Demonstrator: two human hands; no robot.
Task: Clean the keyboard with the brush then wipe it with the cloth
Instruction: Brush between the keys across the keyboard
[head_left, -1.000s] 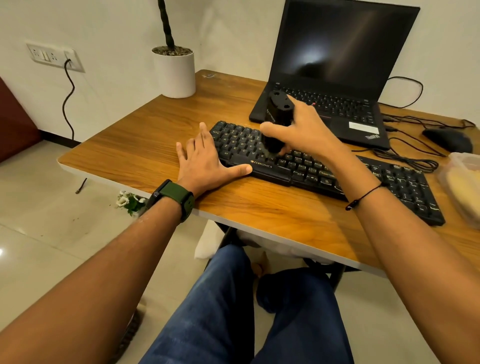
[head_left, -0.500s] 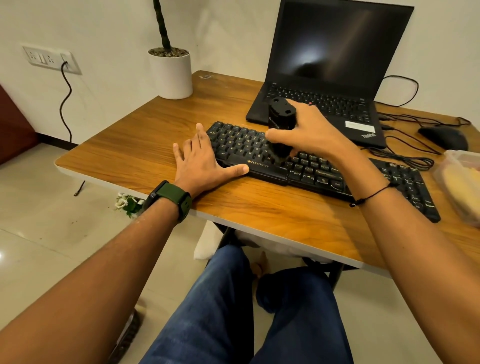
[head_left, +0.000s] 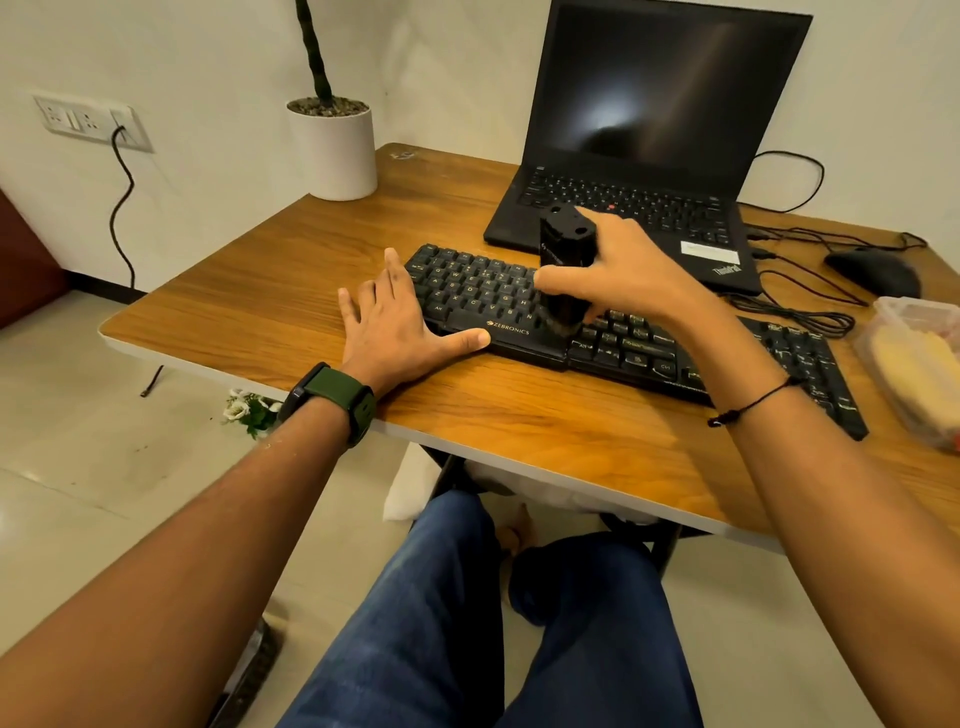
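Observation:
A black keyboard (head_left: 483, 291) lies slanted across the wooden desk (head_left: 291, 312). My right hand (head_left: 628, 275) grips a black upright brush (head_left: 565, 249), whose bristle end presses on the keys just right of the space bar. My left hand (head_left: 400, 327) lies flat on the desk against the keyboard's left end, fingers straight, thumb along the front edge. No cloth is visible in this view.
An open black laptop (head_left: 649, 135) stands right behind the keyboard. A white plant pot (head_left: 335, 150) sits at the back left corner. A black mouse (head_left: 872, 270) with tangled cables and a clear plastic box (head_left: 919, 364) are at the right.
My right hand has carried the brush to the right and toward the front edge along the keys. My left hand has stayed in place.

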